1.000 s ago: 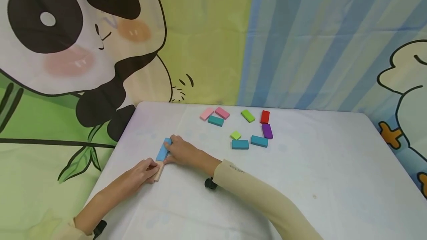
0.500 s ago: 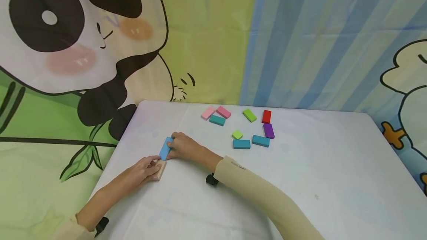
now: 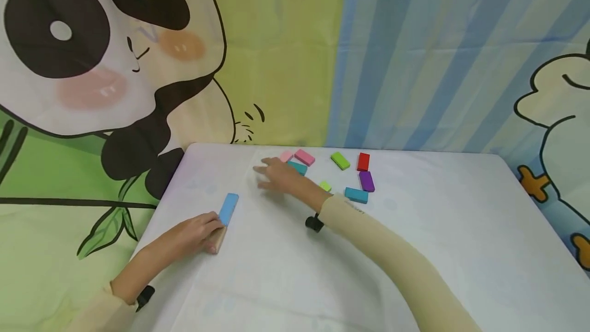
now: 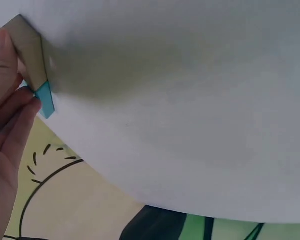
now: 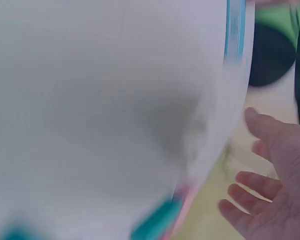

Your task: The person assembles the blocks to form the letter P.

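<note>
My left hand [image 3: 195, 233] pinches a plain wooden block [image 3: 220, 240] near the table's left side; in the left wrist view the thumb and fingers lie along the wooden block [image 4: 30, 52]. A light blue block [image 3: 228, 209] lies end to end with it, pointing away. My right hand [image 3: 281, 175] is over the table with spread fingers and holds nothing. Close to it are a teal block [image 3: 298, 168], a light pink block [image 3: 286, 156], partly hidden, and a darker pink block [image 3: 304, 157]. The right wrist view is blurred.
Right of my right hand lie a green block [image 3: 340, 161], a red block [image 3: 363, 162], a purple block [image 3: 366, 181], a blue-teal block [image 3: 356, 195] and a small lime block [image 3: 324, 186], half covered by the arm. A printed cloth [image 3: 295, 55] hangs behind the white table [image 3: 438, 229].
My right hand has let go of the light blue block and moved right and away, towards the pink and teal blocks. My left hand stays at the wooden block.
</note>
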A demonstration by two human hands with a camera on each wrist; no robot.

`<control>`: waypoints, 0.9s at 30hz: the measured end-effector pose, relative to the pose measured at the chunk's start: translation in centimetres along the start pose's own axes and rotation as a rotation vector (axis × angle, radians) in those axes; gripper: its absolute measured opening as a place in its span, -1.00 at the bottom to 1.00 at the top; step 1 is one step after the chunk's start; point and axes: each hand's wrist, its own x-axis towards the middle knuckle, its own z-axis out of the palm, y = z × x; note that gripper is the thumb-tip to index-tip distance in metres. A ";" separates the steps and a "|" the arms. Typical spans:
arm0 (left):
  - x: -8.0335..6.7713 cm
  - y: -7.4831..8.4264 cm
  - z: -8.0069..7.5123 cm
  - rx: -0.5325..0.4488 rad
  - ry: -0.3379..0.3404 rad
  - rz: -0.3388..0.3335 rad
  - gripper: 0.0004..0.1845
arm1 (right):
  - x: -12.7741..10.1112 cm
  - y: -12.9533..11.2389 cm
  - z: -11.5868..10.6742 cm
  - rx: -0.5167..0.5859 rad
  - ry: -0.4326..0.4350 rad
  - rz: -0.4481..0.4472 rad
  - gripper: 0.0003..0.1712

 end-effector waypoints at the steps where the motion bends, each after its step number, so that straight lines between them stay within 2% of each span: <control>1: 0.2 -0.2 -0.1 0.011 -0.020 0.011 -0.40 | -0.2 1.5 -0.6 -0.005 -0.004 0.028 -0.38; 3: 0.5 -0.6 -0.2 0.022 -0.054 0.024 -0.32 | -0.7 4.2 -1.5 -0.006 -0.039 0.055 -0.40; 6: 0.6 -1.2 -0.2 -0.022 -0.098 0.015 -0.26 | -1.6 7.3 -1.7 0.019 -0.140 0.053 -0.41; 10: 0.4 -1.4 -0.4 -0.101 -0.124 -0.014 -0.23 | -2.5 9.2 -1.0 0.085 -0.235 0.004 -0.37; 14: 0.4 -1.3 -0.6 -0.084 -0.163 -0.034 -0.21 | -2.9 9.5 -0.5 0.153 -0.231 0.006 -0.35; 19: 0.7 -1.3 -0.7 -0.062 -0.213 -0.082 -0.19 | -2.9 9.7 -0.3 0.240 -0.198 0.016 -0.46; 23: 1.0 -1.3 -0.6 -0.125 -0.224 -0.152 -0.18 | -2.8 10.2 -0.1 0.280 -0.186 0.011 -0.52; 27: 1.5 -1.4 -0.7 -0.168 -0.278 -0.208 -0.04 | -2.6 10.7 0.2 0.325 -0.178 -0.012 -0.54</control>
